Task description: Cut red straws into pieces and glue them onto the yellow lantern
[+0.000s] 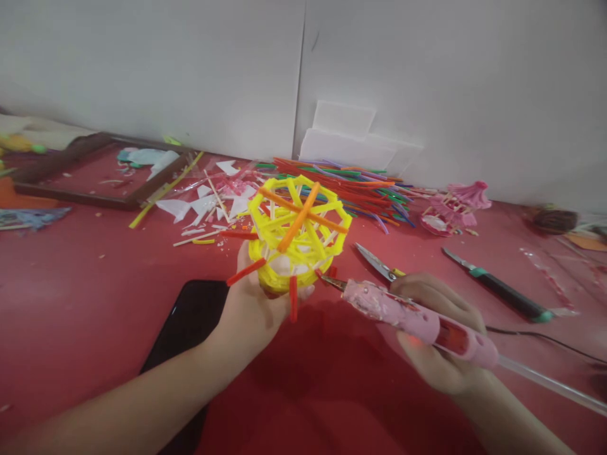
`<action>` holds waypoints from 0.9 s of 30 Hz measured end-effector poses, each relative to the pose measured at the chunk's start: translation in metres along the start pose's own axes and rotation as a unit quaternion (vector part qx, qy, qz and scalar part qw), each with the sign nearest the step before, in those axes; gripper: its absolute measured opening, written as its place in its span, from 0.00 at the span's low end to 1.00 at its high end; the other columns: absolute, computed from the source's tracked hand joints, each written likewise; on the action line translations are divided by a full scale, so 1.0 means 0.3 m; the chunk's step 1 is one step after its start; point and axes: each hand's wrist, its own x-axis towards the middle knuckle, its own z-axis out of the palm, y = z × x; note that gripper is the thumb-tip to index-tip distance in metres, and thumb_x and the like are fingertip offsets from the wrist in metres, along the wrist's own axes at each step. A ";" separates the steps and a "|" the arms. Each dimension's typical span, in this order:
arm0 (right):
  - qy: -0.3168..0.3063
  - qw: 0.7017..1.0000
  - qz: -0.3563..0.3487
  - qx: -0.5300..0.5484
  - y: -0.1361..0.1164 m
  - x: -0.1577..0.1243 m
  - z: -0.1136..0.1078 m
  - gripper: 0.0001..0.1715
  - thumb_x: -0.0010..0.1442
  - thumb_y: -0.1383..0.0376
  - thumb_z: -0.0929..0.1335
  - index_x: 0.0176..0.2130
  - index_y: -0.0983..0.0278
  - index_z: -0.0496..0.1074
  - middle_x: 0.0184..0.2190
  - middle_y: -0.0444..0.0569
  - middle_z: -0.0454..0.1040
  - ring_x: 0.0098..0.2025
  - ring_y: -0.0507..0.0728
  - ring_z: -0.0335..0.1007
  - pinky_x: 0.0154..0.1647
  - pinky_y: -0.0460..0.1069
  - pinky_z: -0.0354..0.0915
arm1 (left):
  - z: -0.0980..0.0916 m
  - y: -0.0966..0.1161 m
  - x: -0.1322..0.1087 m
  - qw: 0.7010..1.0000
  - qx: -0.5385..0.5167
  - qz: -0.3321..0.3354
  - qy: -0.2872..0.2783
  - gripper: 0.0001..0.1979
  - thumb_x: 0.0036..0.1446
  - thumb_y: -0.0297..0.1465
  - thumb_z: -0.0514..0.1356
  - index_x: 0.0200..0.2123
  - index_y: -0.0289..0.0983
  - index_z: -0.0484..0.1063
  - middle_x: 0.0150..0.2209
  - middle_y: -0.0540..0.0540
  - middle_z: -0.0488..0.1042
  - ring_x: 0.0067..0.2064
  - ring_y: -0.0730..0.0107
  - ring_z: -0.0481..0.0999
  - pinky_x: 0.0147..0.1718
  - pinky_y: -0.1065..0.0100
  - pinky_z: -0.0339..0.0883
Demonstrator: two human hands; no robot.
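Observation:
My left hand [258, 309] is wrapped round the base of a small yellow craft basket [294, 265] and holds it up above the table. Orange strips [298, 218] cross over the basket's open frame, and short red strips [294, 297] stick out round its lower edge. In my right hand [441, 335] is a pink hot glue gun [412, 313] with a clear glue stick in its back end. The metal nozzle [332, 281] points left, at the basket's lower right rim near a red piece. Whether it touches cannot be made out.
Behind the basket lie many coloured strips [341, 189] and white paper scraps [194, 205]. Scissors [374, 260] and a green-black craft knife [507, 291] lie right, before a pink ornament [458, 208]. A phone [190, 322] is under my left arm; a brown frame [76, 196] lies back left.

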 end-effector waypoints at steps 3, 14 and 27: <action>0.001 1.000 0.000 0.005 -0.001 -0.001 -0.002 0.04 0.53 0.67 0.65 0.33 0.60 0.68 0.29 0.48 0.70 0.28 0.57 0.71 0.28 0.52 0.68 | 0.003 0.006 0.000 0.997 -0.033 -0.041 0.050 0.33 0.30 0.28 0.70 0.46 0.42 0.68 0.29 0.52 0.75 0.30 0.64 0.78 0.31 0.64 0.75; -0.006 1.000 -0.015 0.012 0.010 -0.003 -0.006 0.06 0.54 0.68 0.65 0.35 0.60 0.68 0.29 0.47 0.69 0.29 0.56 0.68 0.27 0.52 0.66 | -0.017 -0.007 0.006 0.999 0.028 0.018 0.012 0.21 0.35 0.27 0.70 0.36 0.41 0.69 0.32 0.50 0.78 0.38 0.60 0.80 0.38 0.62 0.76; -0.012 0.999 -0.041 0.011 0.019 -0.004 -0.011 0.08 0.54 0.69 0.64 0.36 0.62 0.68 0.28 0.48 0.69 0.30 0.57 0.67 0.28 0.53 0.66 | -0.047 -0.031 0.022 0.967 0.211 0.139 -0.010 0.19 0.35 0.30 0.72 0.34 0.41 0.71 0.38 0.48 0.79 0.43 0.55 0.80 0.46 0.55 0.76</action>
